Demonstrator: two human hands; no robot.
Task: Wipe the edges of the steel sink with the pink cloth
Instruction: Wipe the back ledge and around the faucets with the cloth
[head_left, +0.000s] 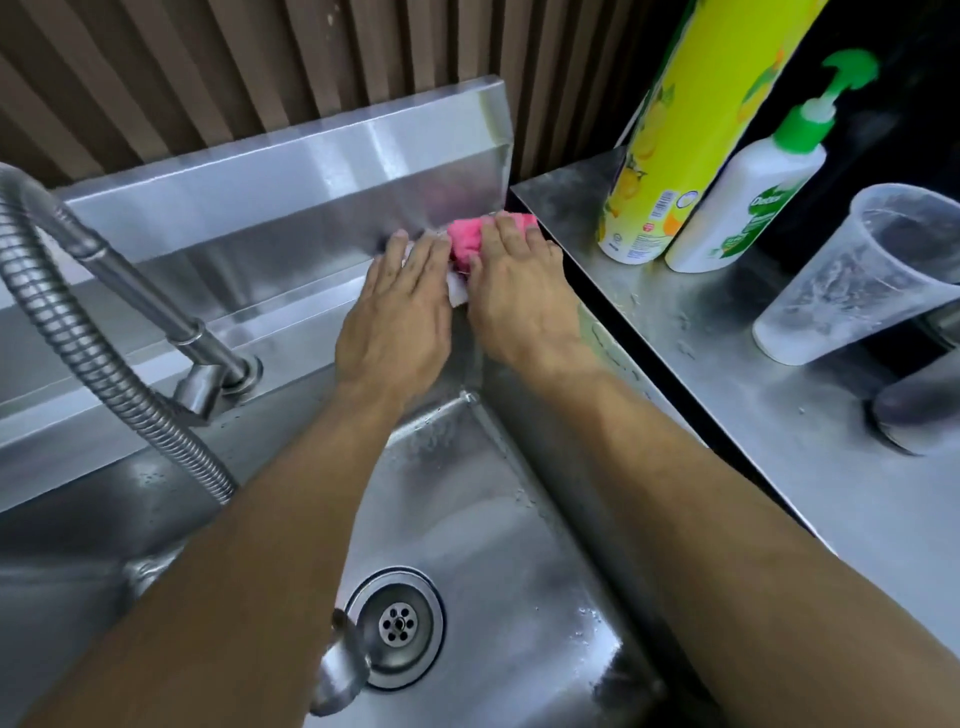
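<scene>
Pink crumpled cloth (470, 240) lies pressed on the brushed-steel sink (291, 332) ledge under seemingly flat, released fingers (415, 260).

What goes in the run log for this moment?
left hand flat on pink cloth | right hand pressing it | back right corner, steel sink ledge

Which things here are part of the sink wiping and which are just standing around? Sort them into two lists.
Part of the job:
pink cloth
steel sink, at its back right corner
left hand and right hand, both pressing on the cloth

Just standing by:
yellow spray can
white pump bottle
clear plastic cup
faucet hose
</scene>
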